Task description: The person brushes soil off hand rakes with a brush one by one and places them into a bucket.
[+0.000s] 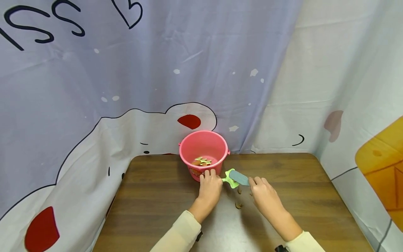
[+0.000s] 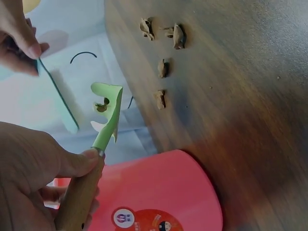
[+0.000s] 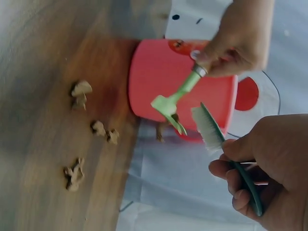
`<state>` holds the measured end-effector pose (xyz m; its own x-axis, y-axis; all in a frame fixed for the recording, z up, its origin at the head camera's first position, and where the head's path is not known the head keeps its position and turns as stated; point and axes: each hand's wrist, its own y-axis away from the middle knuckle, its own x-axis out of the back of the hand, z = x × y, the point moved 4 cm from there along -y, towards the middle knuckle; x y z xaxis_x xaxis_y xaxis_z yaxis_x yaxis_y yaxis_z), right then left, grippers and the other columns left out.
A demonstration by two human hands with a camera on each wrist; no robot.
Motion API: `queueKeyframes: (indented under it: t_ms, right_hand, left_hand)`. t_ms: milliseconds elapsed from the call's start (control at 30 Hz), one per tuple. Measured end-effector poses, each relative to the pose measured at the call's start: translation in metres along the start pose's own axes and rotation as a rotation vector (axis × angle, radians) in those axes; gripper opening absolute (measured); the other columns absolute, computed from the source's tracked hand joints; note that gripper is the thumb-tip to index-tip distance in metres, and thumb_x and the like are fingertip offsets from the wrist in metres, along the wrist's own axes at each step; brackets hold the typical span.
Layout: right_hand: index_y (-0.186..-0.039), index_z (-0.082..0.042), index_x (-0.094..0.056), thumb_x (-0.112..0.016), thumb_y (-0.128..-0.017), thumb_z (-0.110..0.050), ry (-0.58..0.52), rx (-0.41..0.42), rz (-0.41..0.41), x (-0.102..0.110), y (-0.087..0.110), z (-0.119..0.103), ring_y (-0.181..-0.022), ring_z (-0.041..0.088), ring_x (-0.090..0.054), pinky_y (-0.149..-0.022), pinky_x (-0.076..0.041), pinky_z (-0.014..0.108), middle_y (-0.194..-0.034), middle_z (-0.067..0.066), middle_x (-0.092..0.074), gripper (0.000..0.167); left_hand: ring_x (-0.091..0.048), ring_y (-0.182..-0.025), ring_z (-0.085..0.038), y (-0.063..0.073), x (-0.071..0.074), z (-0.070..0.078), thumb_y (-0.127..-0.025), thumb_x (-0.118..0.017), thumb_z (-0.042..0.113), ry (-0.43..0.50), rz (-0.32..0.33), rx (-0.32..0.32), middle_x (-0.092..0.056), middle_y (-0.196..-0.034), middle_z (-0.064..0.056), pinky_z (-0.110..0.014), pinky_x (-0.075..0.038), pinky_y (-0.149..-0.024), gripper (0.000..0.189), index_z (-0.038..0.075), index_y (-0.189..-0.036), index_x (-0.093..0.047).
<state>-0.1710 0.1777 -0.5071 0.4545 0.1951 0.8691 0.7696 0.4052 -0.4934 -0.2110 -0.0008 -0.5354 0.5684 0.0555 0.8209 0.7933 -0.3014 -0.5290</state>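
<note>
My left hand [image 1: 210, 187] grips the wooden handle of a small hand fork [image 2: 111, 115] with a light green pronged head. A small brown piece [image 2: 101, 106] sits on the prongs. In my right hand [image 1: 266, 197] is a brush [image 3: 208, 130] with a teal back and white bristles. Its bristle end lies close to the fork head; whether they touch I cannot tell. Just behind my left hand stands a pink bucket [image 1: 204, 140]. Inside it are a yellow-green pronged thing [image 1: 204, 161] and some brownish pieces. Several curled brown pieces [image 3: 74, 174] lie on the table.
The wooden table [image 1: 151, 203] ends at a hanging printed cloth [image 1: 141, 70] behind and beside it. The bucket stands near the table's back edge. The loose brown pieces lie in front of it, between and below the hands.
</note>
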Motion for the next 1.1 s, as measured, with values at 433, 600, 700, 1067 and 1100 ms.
queueKeyframes:
  t_ms: [433, 600, 700, 1067, 1100]
  right_hand:
    - [-0.097, 0.006, -0.073, -0.079, -0.075, 0.008, 0.077, -0.021, -0.01, -0.019, 0.004, -0.013, -0.068, 0.027, -0.06, -0.063, -0.057, 0.034, -0.081, 0.012, -0.065, 0.023]
    - [-0.101, 0.006, -0.074, -0.081, -0.077, 0.006, 0.043, -0.053, -0.056, -0.013, 0.006, -0.008, -0.069, 0.026, -0.059, -0.063, -0.056, 0.034, -0.084, 0.012, -0.067, 0.025]
    - [-0.102, 0.006, -0.075, -0.084, -0.076, 0.003, 0.017, -0.072, -0.077, -0.01, 0.006, -0.004, -0.071, 0.026, -0.06, -0.063, -0.057, 0.035, -0.087, 0.012, -0.068, 0.027]
    - [-0.109, 0.008, -0.072, -0.083, -0.073, 0.009, -0.041, -0.146, -0.161, 0.0, 0.008, 0.025, -0.081, 0.032, -0.065, -0.07, -0.06, 0.04, -0.095, 0.017, -0.069, 0.038]
    - [-0.108, 0.008, -0.071, -0.083, -0.074, 0.009, -0.044, -0.157, -0.156, 0.0, 0.008, 0.028, -0.081, 0.033, -0.065, -0.07, -0.06, 0.04, -0.094, 0.017, -0.068, 0.036]
  left_hand:
    - [-0.056, -0.077, -0.023, 0.001, 0.003, 0.002, -0.087, -0.07, 0.01, 0.012, -0.014, -0.003, -0.058, -0.08, -0.004, -0.035, -0.039, -0.061, 0.013, 0.008, -0.078, -0.08]
    - [-0.056, -0.078, -0.023, 0.002, 0.0, 0.001, -0.087, -0.071, 0.01, 0.009, -0.012, -0.004, -0.058, -0.08, -0.004, -0.035, -0.038, -0.06, 0.013, 0.008, -0.077, -0.08]
    - [-0.056, -0.078, -0.022, 0.002, -0.001, -0.001, -0.086, -0.071, 0.011, 0.001, -0.01, 0.006, -0.058, -0.08, -0.004, -0.035, -0.038, -0.061, 0.013, 0.008, -0.077, -0.079]
    - [-0.057, -0.078, -0.024, 0.003, -0.005, -0.01, -0.086, -0.071, 0.013, 0.004, -0.009, 0.019, -0.059, -0.082, -0.004, -0.036, -0.04, -0.061, 0.012, 0.008, -0.077, -0.079]
    - [-0.057, -0.078, -0.024, 0.003, -0.005, -0.011, -0.086, -0.072, 0.013, 0.009, -0.011, 0.021, -0.059, -0.082, -0.005, -0.037, -0.04, -0.061, 0.012, 0.008, -0.077, -0.078]
